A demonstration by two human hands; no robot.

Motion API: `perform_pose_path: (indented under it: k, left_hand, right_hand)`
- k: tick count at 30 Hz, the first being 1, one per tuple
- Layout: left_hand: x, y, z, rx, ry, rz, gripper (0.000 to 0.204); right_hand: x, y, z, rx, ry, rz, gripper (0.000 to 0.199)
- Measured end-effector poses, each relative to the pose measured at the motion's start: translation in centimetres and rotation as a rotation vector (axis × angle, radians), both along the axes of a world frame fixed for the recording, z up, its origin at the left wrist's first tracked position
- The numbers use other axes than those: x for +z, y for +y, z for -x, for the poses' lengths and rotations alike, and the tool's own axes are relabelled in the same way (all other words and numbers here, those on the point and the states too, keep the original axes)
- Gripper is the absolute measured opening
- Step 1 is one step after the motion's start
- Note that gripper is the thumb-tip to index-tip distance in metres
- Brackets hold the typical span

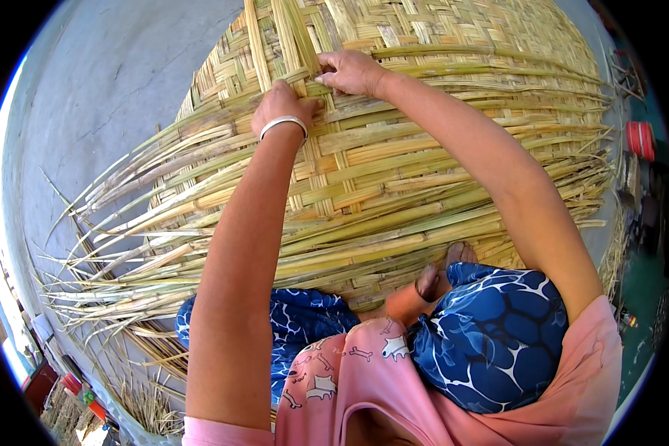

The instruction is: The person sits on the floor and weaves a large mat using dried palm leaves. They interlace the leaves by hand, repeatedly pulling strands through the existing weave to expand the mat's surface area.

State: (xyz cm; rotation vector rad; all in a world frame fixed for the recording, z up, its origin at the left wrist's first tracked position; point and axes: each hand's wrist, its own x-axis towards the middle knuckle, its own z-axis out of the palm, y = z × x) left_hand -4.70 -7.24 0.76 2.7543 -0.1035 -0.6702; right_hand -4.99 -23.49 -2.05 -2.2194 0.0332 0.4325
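The woven mat [394, 141] looks yellow-green, its right edge perhaps ragged.

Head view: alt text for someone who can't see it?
Left hand and right hand close together on a woven mat of yellow-green strips, whose ends fan out at left over grey floor. Silver bangle on left arm.

Grey floor [126, 67] (cracked), red object [640, 141]

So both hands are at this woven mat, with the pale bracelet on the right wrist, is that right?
Not quite: in the head view, the pale bracelet is on the wrist of the left hand, not the right hand. Both hands are at the woven mat.
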Motion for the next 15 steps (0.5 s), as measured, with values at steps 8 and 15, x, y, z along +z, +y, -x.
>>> perform_pose_path:
  k: [8, 15]
  left_hand:
    - [0.7, -1.0, 0.2, 0.063, 0.070, -0.040, 0.057]
    - [0.5, -1.2, 0.5, 0.036, 0.009, -0.026, 0.055]
  right_hand:
    - [0.5, 0.2, 0.2, 0.034, -0.063, 0.098, 0.022]
    - [1.2, 0.3, 0.4, 0.048, -0.070, 0.124, 0.024]
